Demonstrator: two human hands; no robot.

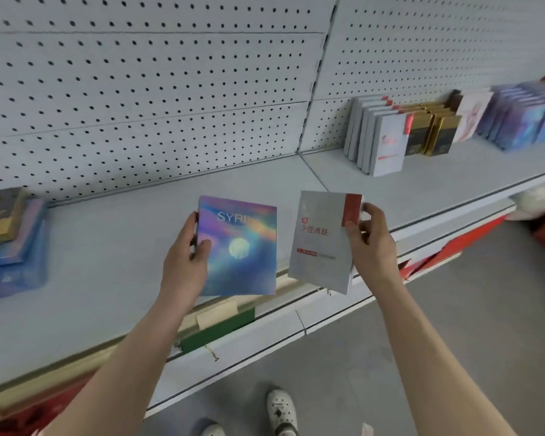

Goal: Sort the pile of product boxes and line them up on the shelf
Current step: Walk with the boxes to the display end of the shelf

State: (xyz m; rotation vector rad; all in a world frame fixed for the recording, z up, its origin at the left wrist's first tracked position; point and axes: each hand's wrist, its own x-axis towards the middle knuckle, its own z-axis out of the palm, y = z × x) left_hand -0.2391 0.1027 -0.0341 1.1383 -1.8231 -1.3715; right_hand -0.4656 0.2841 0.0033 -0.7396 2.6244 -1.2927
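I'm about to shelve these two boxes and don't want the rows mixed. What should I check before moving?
1. The left grip holds the iridescent blue-purple cardboard box, thumb on its face: ok.
2. The right grip pinches the white cardboard box with a red corner near that corner only; security: cannot tell.
3. A matching row of upright white boxes stands on the grey metal shelf: ok.
4. A matching row of iridescent boxes stands at the far right: ok.
5. Bare shelf in front of the white row: ok.
6. The flat pile of boxes at the left all sorted: not ok, several lie there.
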